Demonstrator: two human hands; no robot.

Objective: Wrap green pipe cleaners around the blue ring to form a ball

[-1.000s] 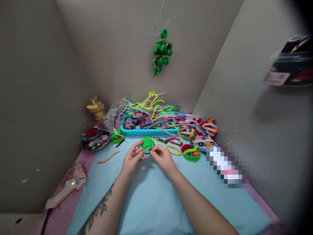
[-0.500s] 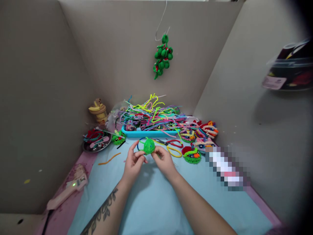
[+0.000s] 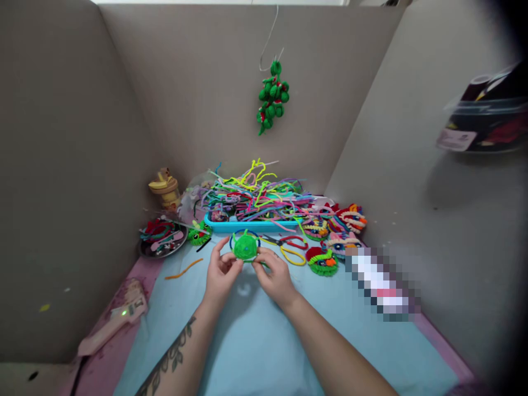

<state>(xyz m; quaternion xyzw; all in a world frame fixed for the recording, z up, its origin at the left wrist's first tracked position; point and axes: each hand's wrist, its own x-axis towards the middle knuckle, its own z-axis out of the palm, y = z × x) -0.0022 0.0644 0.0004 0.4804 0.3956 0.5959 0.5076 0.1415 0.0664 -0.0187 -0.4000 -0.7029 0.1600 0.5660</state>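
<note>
Between my two hands is a round green pipe-cleaner piece (image 3: 245, 248) with short prongs sticking up from its top edge. My left hand (image 3: 224, 269) pinches its left side, the index finger raised beside it. On the other side, my right hand (image 3: 273, 272) grips the lower right edge with thumb and fingers. A dark blue ring shows around and behind the piece; whether it is joined to it I cannot tell. Scissors (image 3: 293, 254) with red and yellow handles lie just beyond my right hand.
A blue tray (image 3: 251, 226) heaped with colourful pipe cleaners stands at the back. Finished-looking pipe-cleaner faces (image 3: 323, 261) lie right. On the left are a metal bowl (image 3: 181, 247), an orange strip (image 3: 184, 270) and a glue gun (image 3: 119, 318). Green ornaments (image 3: 273, 98) hang above.
The green piece has turned so that its prongs point up, and it has shifted slightly left and down. Both hands keep hold of it.
</note>
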